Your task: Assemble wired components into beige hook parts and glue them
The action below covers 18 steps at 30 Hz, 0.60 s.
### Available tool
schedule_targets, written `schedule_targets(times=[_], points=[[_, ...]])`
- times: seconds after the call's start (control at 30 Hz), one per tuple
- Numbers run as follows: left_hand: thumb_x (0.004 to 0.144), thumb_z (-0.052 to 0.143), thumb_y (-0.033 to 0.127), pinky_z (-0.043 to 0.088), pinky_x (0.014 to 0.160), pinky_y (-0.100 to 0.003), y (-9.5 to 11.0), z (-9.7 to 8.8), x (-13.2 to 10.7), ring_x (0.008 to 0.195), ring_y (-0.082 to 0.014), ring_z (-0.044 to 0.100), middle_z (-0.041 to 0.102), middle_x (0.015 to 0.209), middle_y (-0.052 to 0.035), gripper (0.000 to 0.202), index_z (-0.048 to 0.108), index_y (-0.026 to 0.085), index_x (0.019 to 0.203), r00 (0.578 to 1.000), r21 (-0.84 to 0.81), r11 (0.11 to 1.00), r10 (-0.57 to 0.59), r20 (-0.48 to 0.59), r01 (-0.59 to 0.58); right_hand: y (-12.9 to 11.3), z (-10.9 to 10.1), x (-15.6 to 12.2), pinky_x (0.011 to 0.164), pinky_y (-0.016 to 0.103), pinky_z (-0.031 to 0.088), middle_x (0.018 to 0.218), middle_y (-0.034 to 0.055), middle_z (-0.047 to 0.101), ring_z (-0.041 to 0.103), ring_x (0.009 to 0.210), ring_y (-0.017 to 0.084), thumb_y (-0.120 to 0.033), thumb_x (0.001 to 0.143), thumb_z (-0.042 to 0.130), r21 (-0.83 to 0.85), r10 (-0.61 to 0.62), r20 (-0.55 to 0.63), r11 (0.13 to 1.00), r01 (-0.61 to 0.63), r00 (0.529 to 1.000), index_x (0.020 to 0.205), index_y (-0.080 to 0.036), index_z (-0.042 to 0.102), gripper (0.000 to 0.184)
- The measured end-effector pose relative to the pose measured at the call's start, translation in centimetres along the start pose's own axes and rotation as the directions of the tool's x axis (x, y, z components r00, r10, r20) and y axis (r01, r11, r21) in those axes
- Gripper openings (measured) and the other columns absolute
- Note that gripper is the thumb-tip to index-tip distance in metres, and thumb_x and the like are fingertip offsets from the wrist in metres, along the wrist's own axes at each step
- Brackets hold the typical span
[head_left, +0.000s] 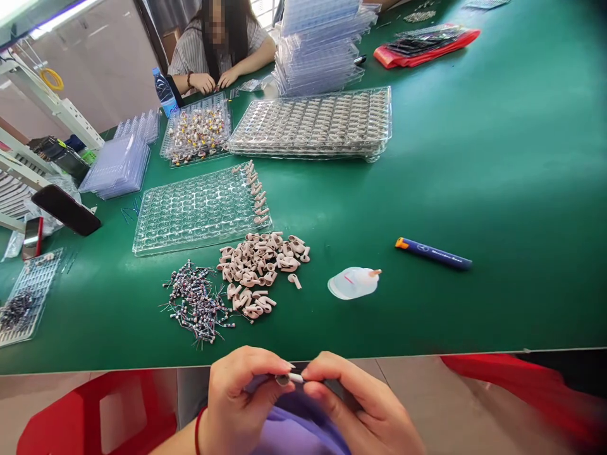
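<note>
At the table's front edge, my left hand (244,395) pinches an earbud shell (283,380) between thumb and forefinger, its round opening showing. The pale stem points right to my right hand (351,398), whose thumb and forefinger are pressed together at the stem's end; whatever lies between them is hidden. Beyond my hands lies a pile of beige earbud shells (258,262). Left of it is a heap of small wired components (196,300) with thin dark leads. A white squeeze bottle (353,283) with an orange tip lies on its side to the right.
A clear tray (194,205) holds shells along its right side. Behind are stacked filled trays (313,123), a tray of wired parts (196,133) and tall clear stacks (322,44). A blue pen-like tool (434,254) lies right; a phone (66,210) stands left. A co-worker sits opposite.
</note>
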<state>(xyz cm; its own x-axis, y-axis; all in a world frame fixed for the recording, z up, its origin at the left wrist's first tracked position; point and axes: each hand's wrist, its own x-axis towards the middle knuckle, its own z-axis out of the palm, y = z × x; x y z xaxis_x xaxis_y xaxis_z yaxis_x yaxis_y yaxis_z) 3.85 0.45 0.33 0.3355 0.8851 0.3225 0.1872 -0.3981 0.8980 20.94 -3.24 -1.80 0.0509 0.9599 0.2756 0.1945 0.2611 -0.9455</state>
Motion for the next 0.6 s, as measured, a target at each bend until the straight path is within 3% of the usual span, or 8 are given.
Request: schedule_targets(times=[0.5, 0.6], points=[[0.081, 0.07, 0.004, 0.061, 0.072, -0.021, -0.71, -0.31, -0.22, 0.078, -0.0152, 0.075, 0.078, 0.089, -0.003, 0.027, 0.071, 0.024, 0.099, 0.996, -0.09, 0.994, 0.071, 0.053, -0.066, -0.47, -0.02, 0.61, 0.054, 0.016, 0.055, 0.068, 0.0003, 0.07, 0.066, 0.056, 0.011, -0.03, 0.096, 0.056, -0.056, -0.144, -0.028, 0.988, 0.142, 0.989, 0.088, -0.022, 0.065, 0.014], [0.079, 0.07, 0.001, 0.061, 0.074, -0.021, -0.75, -0.28, -0.38, 0.08, -0.0153, 0.075, 0.079, 0.092, -0.0019, 0.032, 0.072, 0.025, 0.1, 0.997, -0.127, 0.991, 0.038, 0.061, -0.03, -0.73, -0.03, 0.67, 0.054, 0.014, 0.054, 0.068, -0.0003, 0.07, 0.066, 0.056, 0.01, -0.027, 0.095, 0.057, -0.051, -0.156, -0.044, 0.987, 0.153, 0.987, 0.089, -0.023, 0.065, 0.011]])
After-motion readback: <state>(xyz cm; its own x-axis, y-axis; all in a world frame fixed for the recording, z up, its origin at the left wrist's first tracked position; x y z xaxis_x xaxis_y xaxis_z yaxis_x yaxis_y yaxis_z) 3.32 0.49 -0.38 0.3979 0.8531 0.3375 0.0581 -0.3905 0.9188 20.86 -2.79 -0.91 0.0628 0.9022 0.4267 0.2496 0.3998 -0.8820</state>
